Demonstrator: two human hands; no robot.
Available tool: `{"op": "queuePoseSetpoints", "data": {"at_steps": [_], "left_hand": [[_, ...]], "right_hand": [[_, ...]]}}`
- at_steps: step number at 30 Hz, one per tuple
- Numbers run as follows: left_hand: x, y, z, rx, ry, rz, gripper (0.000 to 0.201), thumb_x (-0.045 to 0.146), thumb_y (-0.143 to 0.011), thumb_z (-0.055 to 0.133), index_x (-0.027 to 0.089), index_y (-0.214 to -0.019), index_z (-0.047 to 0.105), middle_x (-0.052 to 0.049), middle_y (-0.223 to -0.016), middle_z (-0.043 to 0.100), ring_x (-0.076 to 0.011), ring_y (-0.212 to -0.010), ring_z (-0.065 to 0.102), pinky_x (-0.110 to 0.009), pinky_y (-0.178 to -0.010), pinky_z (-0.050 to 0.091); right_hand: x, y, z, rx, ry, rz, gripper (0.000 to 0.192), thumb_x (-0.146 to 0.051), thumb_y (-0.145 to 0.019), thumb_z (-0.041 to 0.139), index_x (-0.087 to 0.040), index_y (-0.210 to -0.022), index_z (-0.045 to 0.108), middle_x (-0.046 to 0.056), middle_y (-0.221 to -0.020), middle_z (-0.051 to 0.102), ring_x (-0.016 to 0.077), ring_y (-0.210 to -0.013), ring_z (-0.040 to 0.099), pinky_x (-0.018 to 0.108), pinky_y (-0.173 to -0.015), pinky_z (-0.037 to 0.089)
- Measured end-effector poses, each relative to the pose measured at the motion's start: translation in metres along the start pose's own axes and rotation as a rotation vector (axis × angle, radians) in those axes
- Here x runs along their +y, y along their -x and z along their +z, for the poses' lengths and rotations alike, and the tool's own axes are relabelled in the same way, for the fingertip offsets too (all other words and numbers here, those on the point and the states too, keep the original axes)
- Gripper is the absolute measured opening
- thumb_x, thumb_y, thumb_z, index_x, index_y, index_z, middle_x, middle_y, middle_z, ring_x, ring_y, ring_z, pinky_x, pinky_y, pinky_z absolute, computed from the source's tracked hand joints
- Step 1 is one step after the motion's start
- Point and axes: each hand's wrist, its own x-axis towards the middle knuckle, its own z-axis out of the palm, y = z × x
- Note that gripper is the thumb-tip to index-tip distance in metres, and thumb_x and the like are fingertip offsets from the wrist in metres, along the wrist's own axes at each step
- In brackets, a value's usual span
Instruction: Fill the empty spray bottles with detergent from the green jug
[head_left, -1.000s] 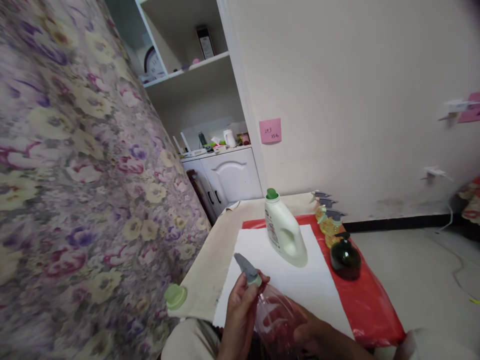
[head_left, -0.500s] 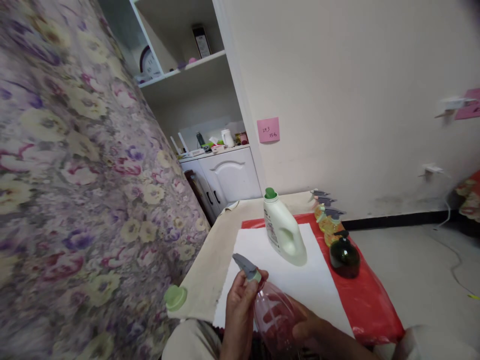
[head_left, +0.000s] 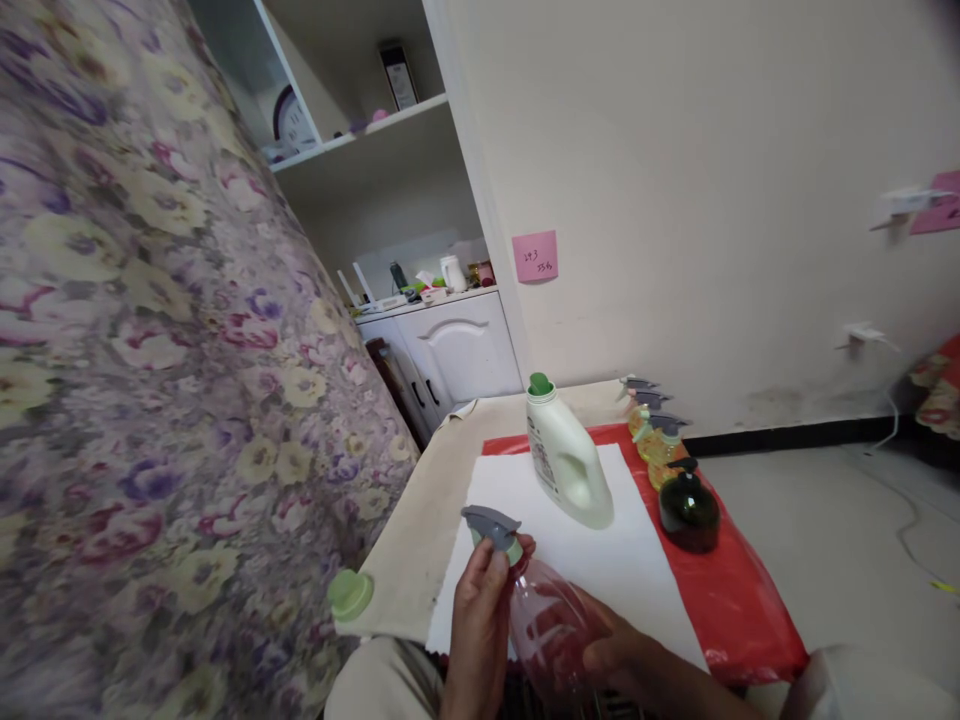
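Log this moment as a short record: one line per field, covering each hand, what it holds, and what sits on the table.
left hand: grips the neck of the clear spray bottle, fingers at the grey trigger head
right hand: cups the bottle's body from the right
bottle pose: tilted, head toward the upper left
white sheet: white jug with green cap upright on it
red cover: dark round pump bottle, yellow spray bottles behind it
table edge: loose green cap

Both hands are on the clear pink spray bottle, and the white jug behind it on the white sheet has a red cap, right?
Not quite: the head view shows the white jug has a green cap. Otherwise correct: left hand and right hand hold the pink spray bottle; the jug stands on the white sheet.
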Motion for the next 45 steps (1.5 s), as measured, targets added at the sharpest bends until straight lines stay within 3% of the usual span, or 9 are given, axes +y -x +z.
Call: {"op": "queuePoseSetpoints", "data": {"at_steps": [4,7,10,14,19,25,31,36,45], "left_hand": [[-0.005,-0.001,0.000,0.078,-0.101,0.025,0.040,0.039,-0.076,0.072,0.019,-0.111,0.067,-0.008,-0.099,0.074,-0.0242,-0.097,0.067,-0.033,-0.087,0.047],[-0.002,0.001,-0.003,-0.005,-0.122,0.008,0.045,0.041,-0.081,0.067,0.020,-0.121,0.062,-0.010,-0.108,0.072,-0.0263,-0.109,0.062,-0.035,-0.095,0.044],[0.000,0.002,-0.006,-0.061,-0.100,0.004,0.044,0.038,-0.081,0.067,0.017,-0.120,0.063,-0.012,-0.109,0.072,-0.0272,-0.110,0.062,-0.037,-0.097,0.043],[-0.008,-0.001,-0.008,0.056,-0.108,0.054,0.038,0.034,-0.077,0.073,0.020,-0.111,0.065,-0.007,-0.101,0.075,-0.0238,-0.096,0.068,-0.033,-0.086,0.049],[-0.018,-0.001,-0.007,0.101,-0.167,0.053,0.047,0.036,-0.080,0.070,0.026,-0.124,0.058,-0.006,-0.110,0.073,-0.0224,-0.100,0.067,-0.031,-0.086,0.050],[-0.003,0.003,-0.001,0.037,-0.040,0.020,0.042,0.037,-0.078,0.071,0.019,-0.115,0.065,-0.010,-0.106,0.075,-0.0260,-0.103,0.067,-0.034,-0.090,0.048],[0.008,0.000,0.007,0.198,0.031,0.103,0.036,0.035,-0.068,0.080,0.020,-0.098,0.069,-0.004,-0.093,0.076,-0.0195,-0.084,0.071,-0.027,-0.077,0.051],[0.010,-0.003,0.003,0.224,0.015,0.113,0.040,0.039,-0.071,0.077,0.019,-0.105,0.066,-0.007,-0.097,0.074,-0.0210,-0.083,0.072,-0.027,-0.068,0.051],[0.031,-0.015,-0.017,0.172,0.158,0.217,0.038,0.024,-0.070,0.079,0.020,-0.106,0.068,-0.001,-0.094,0.073,-0.0125,-0.082,0.070,-0.023,-0.083,0.054]], "right_hand": [[0.011,-0.001,-0.014,0.054,0.058,-0.002,0.078,-0.028,-0.055,0.077,-0.028,-0.129,0.052,0.006,-0.112,0.061,0.0238,-0.093,0.062,0.038,-0.078,0.047],[0.014,0.000,-0.018,0.036,0.067,-0.010,0.077,-0.031,-0.056,0.079,-0.028,-0.128,0.052,0.007,-0.113,0.060,0.0262,-0.097,0.061,0.041,-0.082,0.046],[0.018,-0.003,-0.023,0.037,0.062,-0.010,0.079,-0.029,-0.052,0.082,-0.028,-0.126,0.053,0.006,-0.110,0.060,0.0262,-0.095,0.062,0.042,-0.081,0.046],[0.033,-0.011,-0.041,0.113,0.081,-0.036,0.093,-0.024,-0.040,0.090,-0.032,-0.125,0.054,0.004,-0.110,0.059,0.0238,-0.091,0.062,0.036,-0.073,0.046],[0.040,-0.013,-0.048,0.166,0.096,-0.051,0.100,-0.023,-0.032,0.093,-0.032,-0.124,0.056,0.003,-0.111,0.059,0.0219,-0.091,0.062,0.031,-0.070,0.044],[0.029,-0.008,-0.034,0.141,0.069,-0.015,0.092,-0.029,-0.037,0.092,-0.030,-0.122,0.057,0.005,-0.110,0.060,0.0244,-0.093,0.062,0.031,-0.067,0.046],[0.043,-0.011,-0.052,0.164,0.236,-0.027,0.105,-0.035,-0.033,0.093,-0.031,-0.129,0.051,0.007,-0.118,0.055,0.0272,-0.099,0.058,0.040,-0.078,0.044],[0.042,-0.009,-0.050,0.182,0.283,-0.044,0.106,-0.038,-0.033,0.093,-0.030,-0.130,0.049,0.009,-0.127,0.049,0.0308,-0.107,0.055,0.049,-0.089,0.041],[0.040,-0.009,-0.052,0.282,0.326,0.019,0.111,-0.042,-0.028,0.093,-0.031,-0.128,0.048,0.008,-0.122,0.049,0.0325,-0.108,0.055,0.050,-0.089,0.042]]}}
